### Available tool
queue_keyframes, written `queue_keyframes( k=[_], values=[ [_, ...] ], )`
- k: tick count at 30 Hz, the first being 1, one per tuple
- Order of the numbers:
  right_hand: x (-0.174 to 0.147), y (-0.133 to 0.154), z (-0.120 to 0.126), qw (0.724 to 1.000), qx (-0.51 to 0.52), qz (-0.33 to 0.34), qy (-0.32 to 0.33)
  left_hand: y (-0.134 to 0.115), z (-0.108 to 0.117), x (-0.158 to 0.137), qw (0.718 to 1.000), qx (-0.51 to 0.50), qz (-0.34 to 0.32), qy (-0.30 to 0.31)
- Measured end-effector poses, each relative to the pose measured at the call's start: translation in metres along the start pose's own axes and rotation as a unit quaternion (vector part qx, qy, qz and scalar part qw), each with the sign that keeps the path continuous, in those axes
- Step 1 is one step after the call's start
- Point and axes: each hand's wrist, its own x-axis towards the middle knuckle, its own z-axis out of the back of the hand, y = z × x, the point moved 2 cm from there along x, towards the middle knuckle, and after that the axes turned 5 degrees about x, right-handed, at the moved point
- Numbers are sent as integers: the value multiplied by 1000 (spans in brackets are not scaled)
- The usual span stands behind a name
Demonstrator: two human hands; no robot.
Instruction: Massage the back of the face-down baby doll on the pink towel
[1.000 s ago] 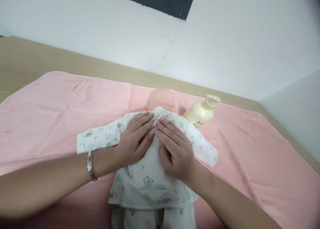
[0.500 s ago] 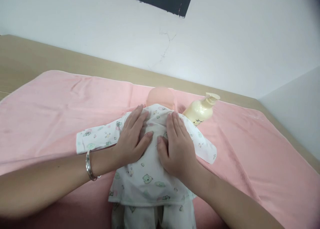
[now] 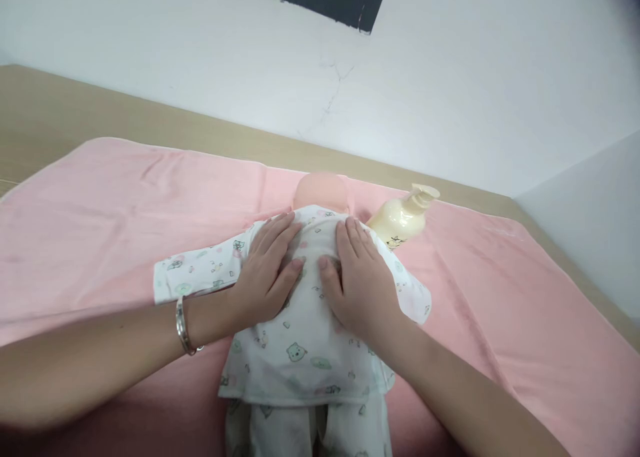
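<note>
A doll (image 3: pixel 309 304) in a white patterned shirt (image 3: pixel 305 370) and matching trousers (image 3: pixel 287 430) lies in the middle of a pink blanket (image 3: pixel 125 197), its head toward the far side and its sleeves spread left and right. The left hand (image 3: pixel 270 267) rests on the left of the shirt's upper part, the right hand (image 3: pixel 363 277) on the right; each grip is unclosed, palm down, fingers stretched out. A silver bracelet (image 3: pixel 183 327) circles the left wrist. A cream pump bottle (image 3: pixel 397 220) is just beyond the doll's right-side shoulder. Under the blanket is a wooden tabletop (image 3: pixel 100 104), meeting a white wall (image 3: pixel 150 44) at the far side.
</note>
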Motion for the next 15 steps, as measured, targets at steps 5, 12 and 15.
queue_keyframes(
  k=[5,12,15],
  values=[
    [-14,17,5,988,23,151,-30,1,0,0,1000,-4,-16,-8],
    [3,-4,-3,997,72,39,16,-6,4,2,994,56,-91,8],
    [6,-8,-5,999,36,-10,24,-8,5,2,991,51,-125,12]
  ],
)
